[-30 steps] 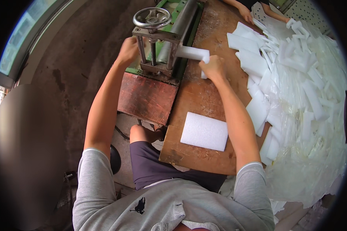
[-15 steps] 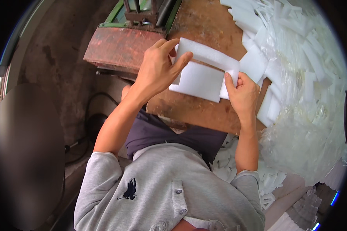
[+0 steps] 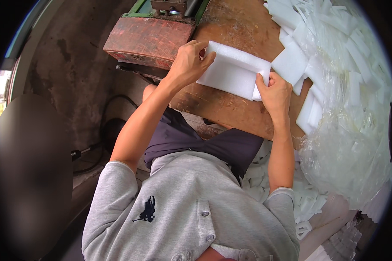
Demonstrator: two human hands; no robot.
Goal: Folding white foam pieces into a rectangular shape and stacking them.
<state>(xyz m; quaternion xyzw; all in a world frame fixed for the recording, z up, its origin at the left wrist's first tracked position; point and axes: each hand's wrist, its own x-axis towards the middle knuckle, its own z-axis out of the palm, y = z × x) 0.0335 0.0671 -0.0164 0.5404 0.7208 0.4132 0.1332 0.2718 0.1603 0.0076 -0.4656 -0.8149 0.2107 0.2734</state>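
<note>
A white foam frame (image 3: 239, 55) is between my two hands, above the brown wooden table. My left hand (image 3: 188, 63) pinches its left end between thumb and fingers. At the other end my right hand (image 3: 275, 93) grips the short side, thumb on the near face. A flat white foam sheet (image 3: 229, 78) fills the frame's opening, and its edges line up closely with the frame. Whether the two pieces touch all along, I cannot tell. Fingers behind the foam are partly hidden.
The wooden table (image 3: 235, 26) has a red-painted machine part (image 3: 150, 38) at its left. Many white foam pieces (image 3: 290, 61) are heaped on the right, beside a clear plastic bag (image 3: 335, 150). Foam scraps (image 3: 307, 200) lie below the table. A black cable (image 3: 113, 101) hangs at the left.
The foam frame has come down over the flat sheet, closing the gap that showed table between them. Both hands stay on the frame, and the view has shifted slightly.
</note>
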